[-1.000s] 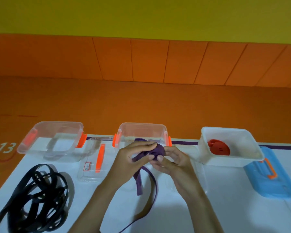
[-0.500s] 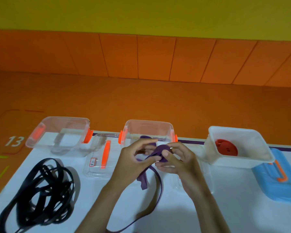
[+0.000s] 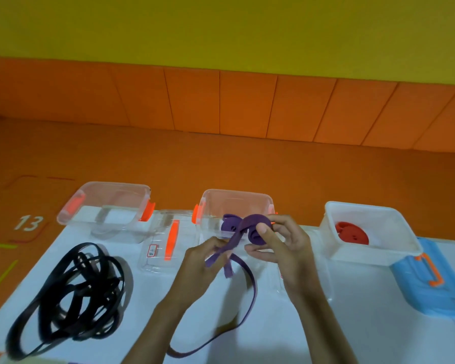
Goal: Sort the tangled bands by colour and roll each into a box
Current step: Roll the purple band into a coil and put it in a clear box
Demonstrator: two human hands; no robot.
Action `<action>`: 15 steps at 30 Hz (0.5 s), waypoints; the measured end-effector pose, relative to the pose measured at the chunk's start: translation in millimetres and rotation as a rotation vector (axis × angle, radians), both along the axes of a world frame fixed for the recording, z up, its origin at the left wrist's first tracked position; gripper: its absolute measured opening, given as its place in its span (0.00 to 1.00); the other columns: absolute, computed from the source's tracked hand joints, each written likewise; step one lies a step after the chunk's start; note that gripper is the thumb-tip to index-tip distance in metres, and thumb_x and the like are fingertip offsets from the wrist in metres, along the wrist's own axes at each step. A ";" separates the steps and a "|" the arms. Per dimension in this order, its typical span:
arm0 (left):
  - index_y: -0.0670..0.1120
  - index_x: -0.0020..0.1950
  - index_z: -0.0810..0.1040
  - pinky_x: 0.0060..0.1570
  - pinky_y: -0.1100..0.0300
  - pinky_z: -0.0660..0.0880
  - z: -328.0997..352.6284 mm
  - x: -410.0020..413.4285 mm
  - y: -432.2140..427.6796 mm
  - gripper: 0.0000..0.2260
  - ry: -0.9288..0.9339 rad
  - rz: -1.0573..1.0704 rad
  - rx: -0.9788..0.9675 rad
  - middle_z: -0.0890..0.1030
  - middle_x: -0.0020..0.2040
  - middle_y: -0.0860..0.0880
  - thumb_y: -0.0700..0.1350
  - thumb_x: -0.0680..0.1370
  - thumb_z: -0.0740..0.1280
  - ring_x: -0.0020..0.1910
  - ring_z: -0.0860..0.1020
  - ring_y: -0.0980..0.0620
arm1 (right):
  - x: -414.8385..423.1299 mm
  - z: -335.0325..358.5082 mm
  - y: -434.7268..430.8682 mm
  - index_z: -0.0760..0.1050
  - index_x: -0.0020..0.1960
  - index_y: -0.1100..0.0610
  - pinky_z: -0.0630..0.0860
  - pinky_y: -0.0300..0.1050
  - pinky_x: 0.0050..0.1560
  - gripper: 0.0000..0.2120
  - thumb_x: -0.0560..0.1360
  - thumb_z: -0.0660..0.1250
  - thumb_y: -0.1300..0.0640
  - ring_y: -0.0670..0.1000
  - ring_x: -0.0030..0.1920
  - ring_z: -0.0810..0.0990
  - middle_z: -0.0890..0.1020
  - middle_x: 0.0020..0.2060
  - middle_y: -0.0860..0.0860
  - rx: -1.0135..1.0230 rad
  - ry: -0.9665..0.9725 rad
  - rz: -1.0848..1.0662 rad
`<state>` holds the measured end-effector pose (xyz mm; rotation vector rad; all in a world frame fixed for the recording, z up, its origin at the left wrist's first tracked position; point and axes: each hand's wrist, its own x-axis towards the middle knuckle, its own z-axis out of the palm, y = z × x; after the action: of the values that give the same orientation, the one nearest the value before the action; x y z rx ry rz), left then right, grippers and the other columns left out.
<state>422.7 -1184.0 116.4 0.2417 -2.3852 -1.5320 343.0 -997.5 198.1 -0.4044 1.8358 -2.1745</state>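
My right hand (image 3: 281, 244) pinches a partly wound roll of the purple band (image 3: 252, 227) in front of the middle clear box (image 3: 237, 203). My left hand (image 3: 202, 261) grips the same band's loose strand just below the roll. The rest of the purple band trails in a loop down the white table (image 3: 273, 332). A tangle of black band (image 3: 74, 298) lies at the left. A rolled red band (image 3: 352, 232) sits in the white box (image 3: 373, 248) on the right. The clear box (image 3: 108, 206) at the left holds nothing.
A clear lid with an orange handle (image 3: 166, 243) lies between the two clear boxes. A blue lid (image 3: 431, 279) rests at the right, beside the white box. The table's far edge meets an orange floor and wall.
My left hand has slid down from the roll along the strand, pulling it taut. My right hand has turned the roll and lifted it a little. The camera has shifted slightly.
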 end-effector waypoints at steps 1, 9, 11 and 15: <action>0.60 0.54 0.79 0.54 0.63 0.79 3.4 7.4 0.2 0.08 0.031 0.053 0.018 0.87 0.50 0.58 0.46 0.84 0.69 0.55 0.85 0.55 | 5.0 2.5 2.4 0.84 0.53 0.46 0.87 0.48 0.42 0.08 0.75 0.77 0.47 0.62 0.41 0.89 0.87 0.48 0.54 0.001 -0.005 0.001; 0.70 0.53 0.73 0.46 0.68 0.76 50.0 63.4 -12.3 0.19 0.281 0.393 -0.070 0.80 0.50 0.60 0.43 0.78 0.69 0.50 0.80 0.55 | 55.6 24.3 10.3 0.84 0.55 0.45 0.87 0.49 0.44 0.18 0.69 0.78 0.38 0.62 0.41 0.89 0.88 0.49 0.54 -0.015 0.028 0.027; 0.65 0.53 0.75 0.48 0.65 0.78 56.8 71.2 -16.8 0.16 0.268 0.340 -0.013 0.81 0.49 0.59 0.43 0.77 0.72 0.48 0.81 0.53 | 66.8 29.6 11.3 0.84 0.55 0.47 0.87 0.49 0.45 0.17 0.71 0.78 0.40 0.62 0.42 0.89 0.87 0.49 0.55 -0.026 0.061 0.041; 0.63 0.61 0.76 0.60 0.58 0.77 54.9 92.2 -18.3 0.19 0.006 0.078 -0.155 0.80 0.56 0.63 0.49 0.76 0.79 0.60 0.79 0.59 | 88.6 37.8 15.7 0.84 0.55 0.49 0.87 0.50 0.46 0.14 0.73 0.79 0.45 0.61 0.43 0.89 0.87 0.49 0.55 -0.019 0.077 0.055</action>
<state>515.0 -1202.3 171.3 0.2920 -2.4446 -1.3044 431.6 -981.7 235.9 -0.5430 1.8216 -2.1696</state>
